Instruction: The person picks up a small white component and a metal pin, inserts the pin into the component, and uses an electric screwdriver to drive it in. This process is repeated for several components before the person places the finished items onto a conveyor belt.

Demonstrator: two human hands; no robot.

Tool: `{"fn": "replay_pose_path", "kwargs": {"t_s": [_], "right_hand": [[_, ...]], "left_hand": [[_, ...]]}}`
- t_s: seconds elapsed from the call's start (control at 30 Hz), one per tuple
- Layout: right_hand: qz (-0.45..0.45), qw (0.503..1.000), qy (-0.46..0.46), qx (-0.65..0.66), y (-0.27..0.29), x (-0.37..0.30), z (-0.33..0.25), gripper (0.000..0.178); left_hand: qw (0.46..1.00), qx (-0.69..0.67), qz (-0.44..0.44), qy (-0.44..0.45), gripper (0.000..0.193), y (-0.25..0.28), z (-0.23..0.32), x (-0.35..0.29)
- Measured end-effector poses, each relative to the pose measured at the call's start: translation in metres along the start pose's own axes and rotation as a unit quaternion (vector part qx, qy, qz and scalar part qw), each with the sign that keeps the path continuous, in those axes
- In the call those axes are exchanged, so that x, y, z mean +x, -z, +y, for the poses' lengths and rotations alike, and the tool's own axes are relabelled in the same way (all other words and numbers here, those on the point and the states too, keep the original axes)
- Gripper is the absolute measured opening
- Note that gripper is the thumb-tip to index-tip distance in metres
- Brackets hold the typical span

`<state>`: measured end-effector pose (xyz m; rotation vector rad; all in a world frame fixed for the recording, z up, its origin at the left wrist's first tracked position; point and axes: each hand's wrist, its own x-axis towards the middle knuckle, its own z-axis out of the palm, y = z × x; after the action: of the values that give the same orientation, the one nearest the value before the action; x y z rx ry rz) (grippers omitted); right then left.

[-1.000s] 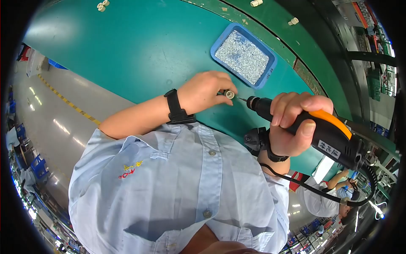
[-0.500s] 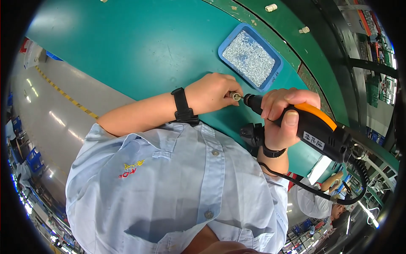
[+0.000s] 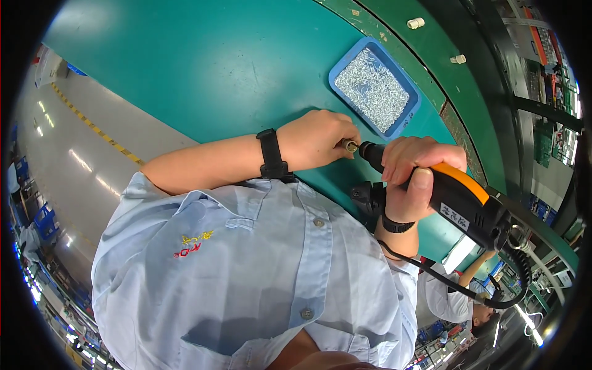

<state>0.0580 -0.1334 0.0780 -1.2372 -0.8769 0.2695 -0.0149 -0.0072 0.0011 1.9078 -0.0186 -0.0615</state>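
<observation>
My left hand (image 3: 319, 139) pinches a small round cylindrical part (image 3: 351, 146), its open end turned toward the right. My right hand (image 3: 414, 176) wraps round a black and orange electric screwdriver (image 3: 459, 188). The nose of the screwdriver points left at the open end of the part, a very short way from it. Whether the bit touches a screw inside is too small to tell. Just beyond both hands stands a blue tray (image 3: 336, 73) filled with small silvery screws (image 3: 373, 89).
Two small pale cylindrical parts, a nearer one (image 3: 457, 59) and a farther one (image 3: 416, 23), lie on the green strip past the bench edge. A black cord (image 3: 431, 271) loops from the screwdriver beneath my right wrist. Another person (image 3: 450, 299) works at the lower right.
The whole view has shifted slightly, so the tray and pale parts sit farther right. Both hands keep their grips, and the screwdriver still points into the part.
</observation>
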Motion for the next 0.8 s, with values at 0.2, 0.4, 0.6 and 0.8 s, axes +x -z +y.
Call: {"fn": "replay_pose_path", "kwargs": {"t_s": [0.2,0.4,0.6,0.8], "right_hand": [[0.008,1.000,-0.018,0.005,0.000,0.002,-0.003,0.029],[-0.013,0.982,0.094,0.162,0.034,0.016,-0.041,0.037],[0.067,0.987,0.132,0.062,0.043,0.018,-0.044,0.033],[0.059,0.989,0.134,0.031,0.050,0.018,-0.042,0.030]], "left_hand": [[0.999,0.023,0.025,-0.041,0.018,-0.007,-0.006,-0.001],[0.998,0.027,0.032,-0.055,0.017,0.004,0.010,-0.003],[0.962,0.223,0.079,-0.134,0.015,0.035,0.006,0.044],[0.942,0.320,-0.104,0.013,0.012,0.041,0.010,0.091]]}}
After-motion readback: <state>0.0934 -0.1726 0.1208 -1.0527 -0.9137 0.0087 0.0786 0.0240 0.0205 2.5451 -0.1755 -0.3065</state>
